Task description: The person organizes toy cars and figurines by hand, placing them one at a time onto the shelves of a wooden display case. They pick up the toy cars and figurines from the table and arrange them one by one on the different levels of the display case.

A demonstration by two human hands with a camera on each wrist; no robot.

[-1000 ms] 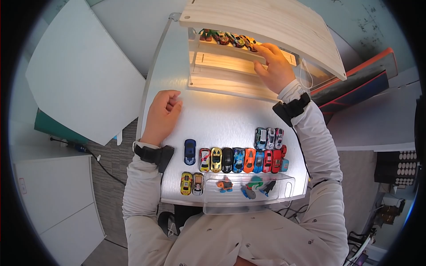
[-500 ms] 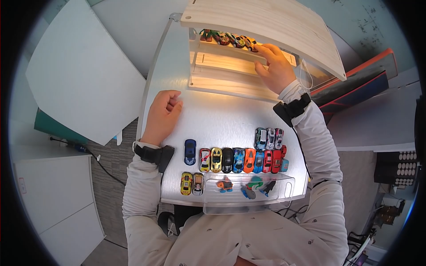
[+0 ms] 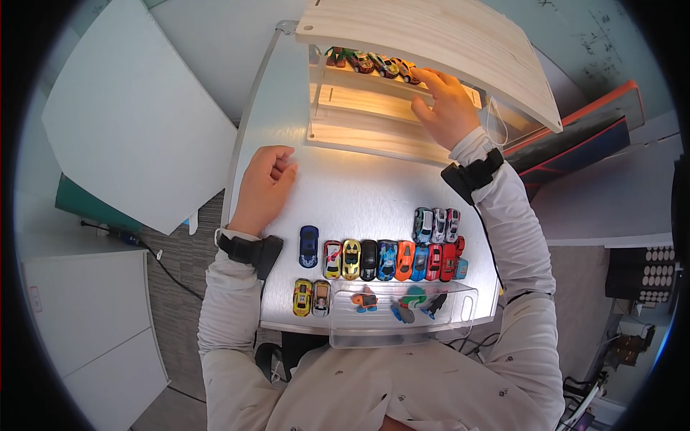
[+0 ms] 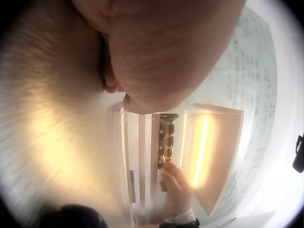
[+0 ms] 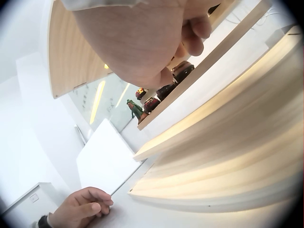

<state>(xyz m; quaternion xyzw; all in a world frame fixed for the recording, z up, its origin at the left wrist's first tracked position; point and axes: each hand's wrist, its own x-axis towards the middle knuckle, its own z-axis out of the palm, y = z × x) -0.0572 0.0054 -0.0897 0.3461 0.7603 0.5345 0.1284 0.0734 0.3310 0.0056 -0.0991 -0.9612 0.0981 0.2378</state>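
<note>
My right hand (image 3: 451,111) reaches into the lit wooden display shelf (image 3: 384,136), its fingertips right at a yellow toy car (image 3: 407,71) on the upper board. The thumb stands apart, below the fingers. Left of that car, several toy cars (image 3: 374,65) and a small green palm-like figure (image 3: 335,57) stand in a row; the right wrist view shows the green figure (image 5: 135,109) at the row's end. Near the table's left side, my left hand (image 3: 264,185) rests with loosely curled fingers and holds nothing.
Several toy cars (image 3: 386,259) stand in rows on the metallic table (image 3: 352,187), with a dark blue car (image 3: 308,246) to their left. By the front edge sits a clear plastic bin (image 3: 402,337) with small animal figures. The shelf's wooden top (image 3: 424,32) overhangs my right hand.
The right fingertips have shifted slightly at the yellow car. My left hand and the cars on the table keep their places.
</note>
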